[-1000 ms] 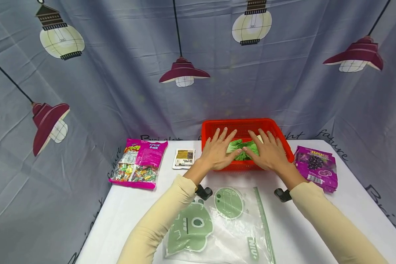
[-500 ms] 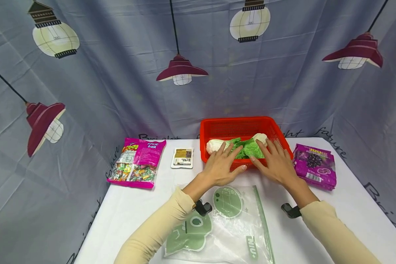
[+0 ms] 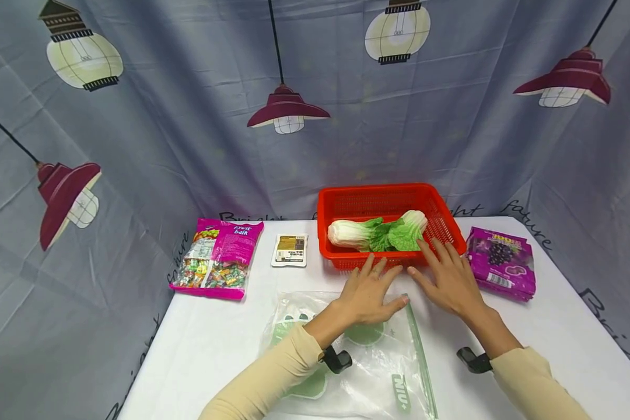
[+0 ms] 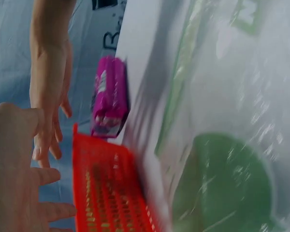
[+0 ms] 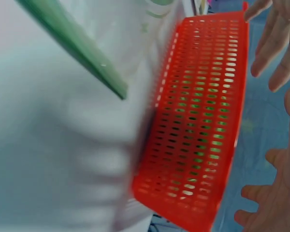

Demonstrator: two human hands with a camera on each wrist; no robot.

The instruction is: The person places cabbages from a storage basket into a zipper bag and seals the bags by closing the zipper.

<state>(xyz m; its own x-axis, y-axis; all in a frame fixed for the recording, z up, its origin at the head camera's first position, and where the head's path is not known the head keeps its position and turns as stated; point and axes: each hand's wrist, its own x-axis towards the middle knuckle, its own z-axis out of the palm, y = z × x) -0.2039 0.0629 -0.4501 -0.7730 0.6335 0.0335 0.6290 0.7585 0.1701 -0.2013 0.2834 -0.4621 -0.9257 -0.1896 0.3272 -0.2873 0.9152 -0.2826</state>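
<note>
A second ago both hands spread over the red plastic basket, hiding most of its load; now they have drawn back toward the person, baring the left Chinese cabbage and the right Chinese cabbage. The left hand is above the far part of the clear plastic bag, the right hand by the basket's near right corner. Each grip is released, fingers apart; I cannot tell whether fingertips touch the basket. It sits near the back of the bench, long axis running left to right. Inside, the left cabbage lies lengthwise, white base pointing left; the right one slants, base toward far right, leaves meeting between.
</note>
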